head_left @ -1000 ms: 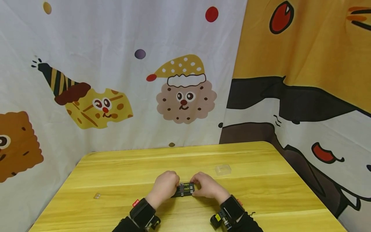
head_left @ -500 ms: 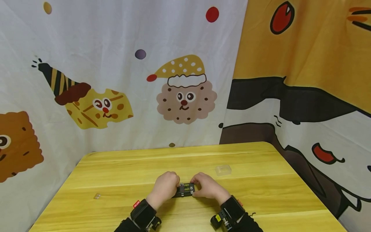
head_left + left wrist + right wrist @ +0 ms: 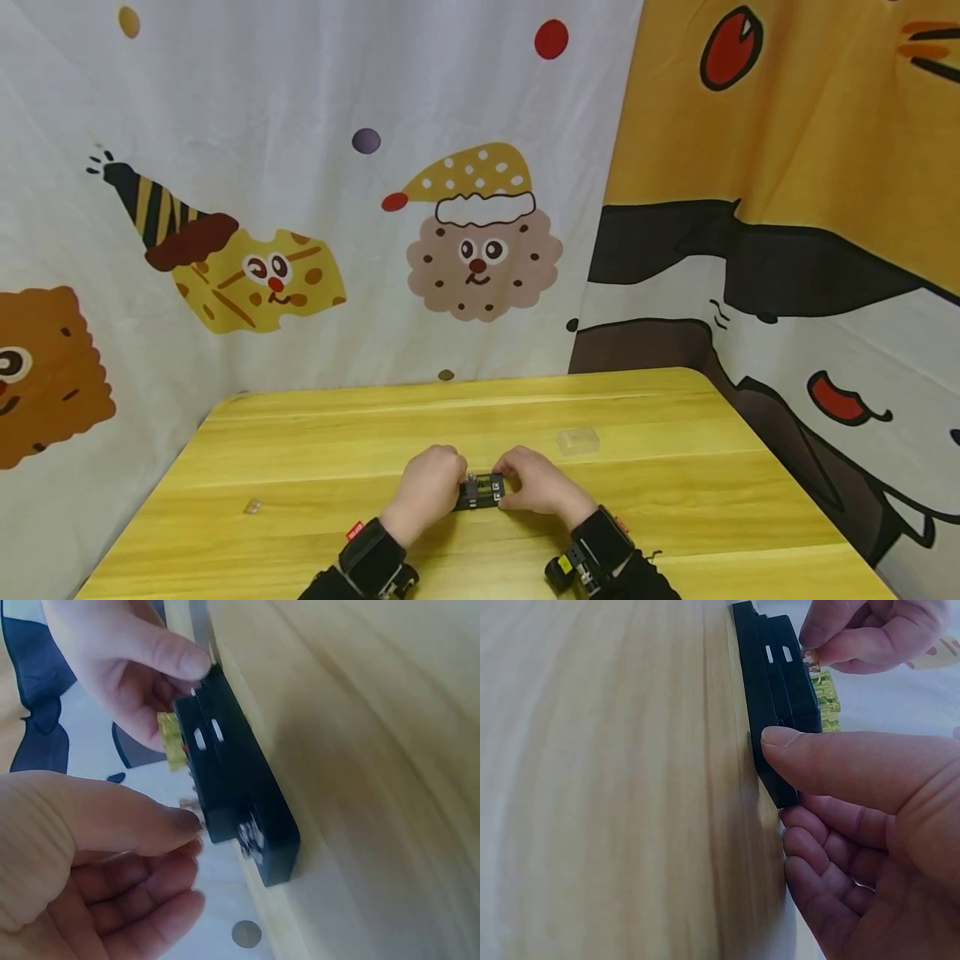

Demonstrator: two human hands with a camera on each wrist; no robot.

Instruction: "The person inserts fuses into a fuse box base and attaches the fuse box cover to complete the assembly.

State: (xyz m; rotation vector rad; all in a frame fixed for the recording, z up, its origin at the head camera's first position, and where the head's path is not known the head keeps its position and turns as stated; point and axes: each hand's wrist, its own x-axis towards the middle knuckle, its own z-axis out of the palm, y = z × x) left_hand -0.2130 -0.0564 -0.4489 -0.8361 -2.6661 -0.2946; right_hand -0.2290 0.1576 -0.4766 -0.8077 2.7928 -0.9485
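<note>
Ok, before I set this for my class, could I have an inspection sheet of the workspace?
Surface: table, yellowish wood grain.
Job's things: black block with translucent yellow-green parts; small clear-orange piece at its upper side, seating unclear.
Clutter: clear plastic tray, back right; tiny clear item, left.
Grips: left grip pinches the clear-orange piece; right grip holds the block's end.
Cables: nothing certain; thin dark strand by the right sleeve.
Surroundings: cartoon-printed fabric behind and at right.
</note>
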